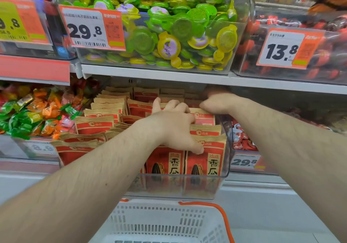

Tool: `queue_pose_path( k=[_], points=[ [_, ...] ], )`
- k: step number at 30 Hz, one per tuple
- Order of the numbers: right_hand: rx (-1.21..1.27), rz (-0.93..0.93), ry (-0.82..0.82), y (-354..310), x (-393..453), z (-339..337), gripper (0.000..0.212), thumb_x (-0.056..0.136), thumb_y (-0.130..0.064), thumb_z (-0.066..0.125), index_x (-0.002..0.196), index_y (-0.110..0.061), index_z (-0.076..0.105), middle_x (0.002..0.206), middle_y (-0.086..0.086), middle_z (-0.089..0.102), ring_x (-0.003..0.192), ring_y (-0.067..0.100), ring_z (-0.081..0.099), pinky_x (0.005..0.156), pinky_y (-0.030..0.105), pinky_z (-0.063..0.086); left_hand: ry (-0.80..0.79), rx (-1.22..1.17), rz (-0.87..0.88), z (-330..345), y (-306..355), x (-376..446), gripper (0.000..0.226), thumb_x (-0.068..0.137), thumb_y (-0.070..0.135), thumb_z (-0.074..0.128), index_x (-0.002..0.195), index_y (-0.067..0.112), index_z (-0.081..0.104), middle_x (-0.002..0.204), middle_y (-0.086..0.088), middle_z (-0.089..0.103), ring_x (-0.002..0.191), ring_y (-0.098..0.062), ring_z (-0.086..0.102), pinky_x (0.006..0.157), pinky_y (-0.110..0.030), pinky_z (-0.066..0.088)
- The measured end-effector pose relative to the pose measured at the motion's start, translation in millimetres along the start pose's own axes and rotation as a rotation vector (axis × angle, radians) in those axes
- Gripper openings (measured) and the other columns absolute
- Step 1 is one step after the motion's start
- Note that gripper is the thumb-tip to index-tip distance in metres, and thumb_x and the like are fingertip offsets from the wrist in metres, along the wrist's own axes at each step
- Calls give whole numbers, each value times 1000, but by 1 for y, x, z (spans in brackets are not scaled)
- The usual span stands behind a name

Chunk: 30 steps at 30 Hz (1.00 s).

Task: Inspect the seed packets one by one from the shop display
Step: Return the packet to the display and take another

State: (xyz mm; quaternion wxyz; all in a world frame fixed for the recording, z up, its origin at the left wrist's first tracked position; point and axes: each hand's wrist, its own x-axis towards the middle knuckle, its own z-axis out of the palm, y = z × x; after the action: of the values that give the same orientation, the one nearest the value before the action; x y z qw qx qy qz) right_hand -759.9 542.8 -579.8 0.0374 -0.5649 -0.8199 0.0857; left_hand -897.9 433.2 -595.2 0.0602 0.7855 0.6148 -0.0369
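Seed packets (205, 158), red and tan, standing in rows inside a clear plastic bin (224, 148) on the lower shelf, packed front to back. Left hand (172, 128) down among them now, spread over the tops of the middle and right-hand rows. Thumb resting on the upper face of the front right packet, just under its crimped top edge. Fingers reaching further back, lying across packets near the bin's centre, lightly bent, tips touching the tops of the rows. No clear pinch from this angle: palm and thumb pressing on packets rather than wrapped round one. Right hand (217, 100) at the back right corner of the bin, tucked under the edge of the shelf above, fingers curled down onto the top of a rear packet by the right wall. Whether gripping that packet or only hooked over it, cannot tell; fingertips hidden and blurred. Front two packets upright against the bin's front wall, dark seed picture and large characters facing out.

Left of the bin, a heap of green and orange wrapped sweets (28, 115). Above, a clear tub of green and yellow jelly cups (169, 30) with a price tag (92, 29) reading 29.8. Below, a white basket (159, 222) with an orange handle (221, 216).
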Motion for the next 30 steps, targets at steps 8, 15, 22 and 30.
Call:
queue_pose_path(
  k=[8,15,22,30],
  points=[
    [197,-44,82,11,-25,-8,24,86,-23,56,96,-11,74,101,7,71,93,22,63,82,35,55,90,-21,43,3,7,-32,101,71,78,62,151,27,25,159,5,13,150,-20,-3,117,-64,-10],
    [329,-79,58,11,-59,-12,27,87,-21,54,84,-10,78,86,7,76,87,26,70,81,43,57,326,-87,115,11,15,-52,112,63,75,69,150,32,12,149,6,20,145,-18,14,118,-62,-2],
    [310,-128,70,7,-85,-11,38,93,-32,55,70,-7,73,69,1,69,66,16,61,68,34,50,348,-136,94,10,16,-64,122,60,93,40,156,27,7,157,3,15,149,-17,9,120,-58,-2],
    [450,-57,80,11,-93,-3,56,98,-50,46,88,-2,71,89,17,71,76,25,62,82,41,50,237,142,63,15,26,-70,82,83,78,43,150,31,36,166,0,9,153,-24,-6,116,-67,-5]
  ],
)
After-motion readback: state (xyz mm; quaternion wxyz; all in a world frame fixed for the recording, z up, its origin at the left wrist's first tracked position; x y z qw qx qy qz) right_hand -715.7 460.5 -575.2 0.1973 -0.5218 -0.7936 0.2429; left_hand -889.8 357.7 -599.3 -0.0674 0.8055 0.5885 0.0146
